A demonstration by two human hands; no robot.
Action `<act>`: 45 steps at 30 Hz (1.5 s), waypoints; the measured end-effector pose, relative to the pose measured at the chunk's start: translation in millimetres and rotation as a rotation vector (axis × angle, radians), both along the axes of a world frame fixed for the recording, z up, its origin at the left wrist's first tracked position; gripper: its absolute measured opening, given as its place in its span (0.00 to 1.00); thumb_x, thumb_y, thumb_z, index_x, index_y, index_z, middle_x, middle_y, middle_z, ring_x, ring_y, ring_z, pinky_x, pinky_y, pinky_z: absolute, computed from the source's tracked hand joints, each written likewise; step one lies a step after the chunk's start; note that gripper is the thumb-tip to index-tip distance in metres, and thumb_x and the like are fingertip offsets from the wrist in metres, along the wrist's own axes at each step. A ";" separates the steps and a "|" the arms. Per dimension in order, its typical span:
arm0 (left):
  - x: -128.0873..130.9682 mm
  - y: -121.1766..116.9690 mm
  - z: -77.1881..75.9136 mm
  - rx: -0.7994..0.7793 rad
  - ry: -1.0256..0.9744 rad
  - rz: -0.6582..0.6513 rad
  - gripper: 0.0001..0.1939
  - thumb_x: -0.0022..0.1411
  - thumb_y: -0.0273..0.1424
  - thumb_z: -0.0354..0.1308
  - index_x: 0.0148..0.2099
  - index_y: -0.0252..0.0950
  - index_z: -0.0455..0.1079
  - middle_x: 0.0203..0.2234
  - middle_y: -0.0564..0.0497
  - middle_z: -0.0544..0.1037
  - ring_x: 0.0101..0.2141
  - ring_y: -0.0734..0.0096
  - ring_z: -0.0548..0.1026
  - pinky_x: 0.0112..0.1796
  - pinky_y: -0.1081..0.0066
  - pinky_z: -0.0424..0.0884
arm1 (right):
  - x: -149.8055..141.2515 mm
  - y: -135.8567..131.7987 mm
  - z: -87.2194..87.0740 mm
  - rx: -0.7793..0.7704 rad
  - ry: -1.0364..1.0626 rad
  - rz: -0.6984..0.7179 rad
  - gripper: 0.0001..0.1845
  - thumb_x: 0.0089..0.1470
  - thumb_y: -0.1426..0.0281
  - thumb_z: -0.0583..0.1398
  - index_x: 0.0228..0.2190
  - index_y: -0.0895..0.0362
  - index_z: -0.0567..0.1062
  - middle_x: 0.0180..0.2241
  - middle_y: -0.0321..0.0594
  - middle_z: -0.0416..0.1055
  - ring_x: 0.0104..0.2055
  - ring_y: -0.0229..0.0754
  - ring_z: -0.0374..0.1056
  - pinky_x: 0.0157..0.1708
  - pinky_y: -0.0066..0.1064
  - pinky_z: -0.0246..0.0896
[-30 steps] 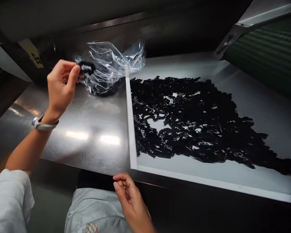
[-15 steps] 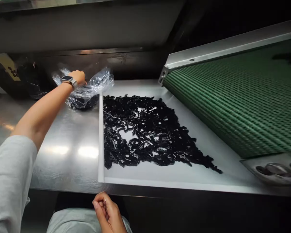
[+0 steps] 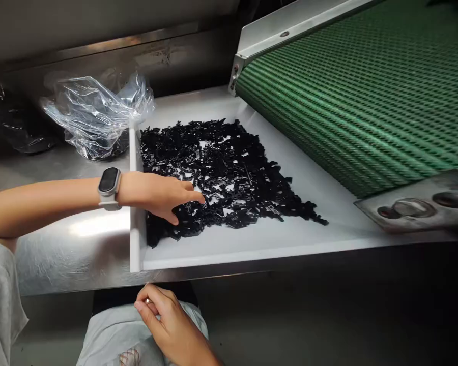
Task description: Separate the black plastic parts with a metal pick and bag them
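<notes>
My left hand (image 3: 162,195), with a watch (image 3: 109,184) on its wrist, reaches over the left side of a white tray (image 3: 213,256). Its fingers are stretched and apart, just above or touching a spread of small black plastic parts (image 3: 244,168); I cannot tell which. Nothing shows in its grasp. Down by my lap, in front of the table edge, my right hand (image 3: 168,320) is curled with thumb against fingers. A tiny pale spot shows between them, too small to name. A clear plastic bag (image 3: 95,117) with dark contents lies left of the tray.
A green mesh conveyor belt (image 3: 351,107) slopes over the tray's right side, its metal end bracket (image 3: 420,206) jutting low at the front. Another clear bag (image 3: 19,127) stands at the far left on the steel table (image 3: 68,264). A metal wall rises behind.
My left hand has left the plastic bag and come right and nearer, over the black parts in the tray. The right hand stays curled near my lap. The view has shifted.
</notes>
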State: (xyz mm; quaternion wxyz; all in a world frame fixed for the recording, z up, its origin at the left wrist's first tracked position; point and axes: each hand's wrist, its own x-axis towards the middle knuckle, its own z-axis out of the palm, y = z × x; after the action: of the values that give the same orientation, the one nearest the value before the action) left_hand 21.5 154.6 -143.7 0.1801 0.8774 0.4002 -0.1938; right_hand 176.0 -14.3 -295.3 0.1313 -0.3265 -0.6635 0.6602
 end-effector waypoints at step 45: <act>-42.4 -45.6 22.3 -0.493 -0.760 0.349 0.07 0.70 0.30 0.56 0.42 0.41 0.76 0.35 0.50 0.84 0.38 0.65 0.79 0.42 0.70 0.74 | 30.8 10.9 42.7 0.113 0.154 -0.139 0.19 0.66 0.55 0.59 0.28 0.53 0.74 0.24 0.33 0.66 0.26 0.36 0.60 0.28 0.28 0.59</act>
State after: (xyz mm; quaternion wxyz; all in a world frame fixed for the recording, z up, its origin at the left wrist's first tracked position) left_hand -20.8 109.0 -121.4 0.5459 0.7370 0.3895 0.0842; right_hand 206.8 -3.4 -252.6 0.2457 -0.3122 -0.6635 0.6340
